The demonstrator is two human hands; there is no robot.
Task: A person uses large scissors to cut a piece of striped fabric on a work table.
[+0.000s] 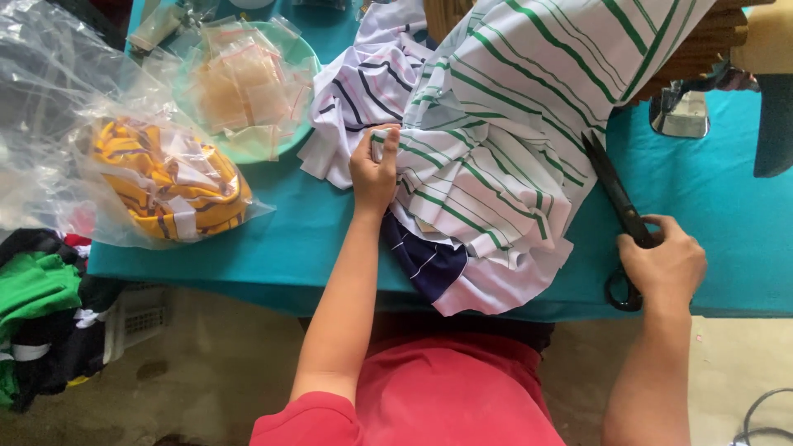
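Scissor handles (624, 289) mostly buried under the right hand (665, 264). The green-striped shirt (496, 140) runs off the top edge, covering much of the navy garment (425, 260). Left fingertips (388, 136) tucked into folds.

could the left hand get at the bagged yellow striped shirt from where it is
Probably yes: the left hand pinches the green-striped white fabric, and only bare teal table lies between it and the bagged yellow shirt; it would need to let go first.

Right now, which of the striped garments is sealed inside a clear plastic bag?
The yellow striped garment at the table's left; the green-striped white shirt and the purple-striped one lie loose.
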